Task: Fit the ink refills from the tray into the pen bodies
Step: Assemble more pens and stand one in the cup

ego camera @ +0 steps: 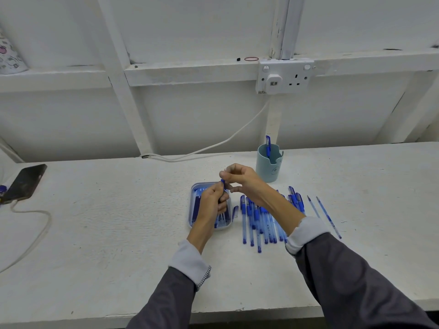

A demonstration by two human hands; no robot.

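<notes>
My left hand grips a blue pen body upright above the pale blue tray, which holds several ink refills. My right hand is just above it, its thumb and forefinger pinched at the pen's top end; what they pinch is too small to make out. Right of the tray lie several blue pens side by side on the white table. A loose blue cap rests between tray and pens. Two thin pens without caps lie further right.
A light teal pen cup with one blue pen in it stands behind my right hand. A black phone on a white charging cable lies at the far left. A wall socket sits above, with its cable trailing along the table's back edge.
</notes>
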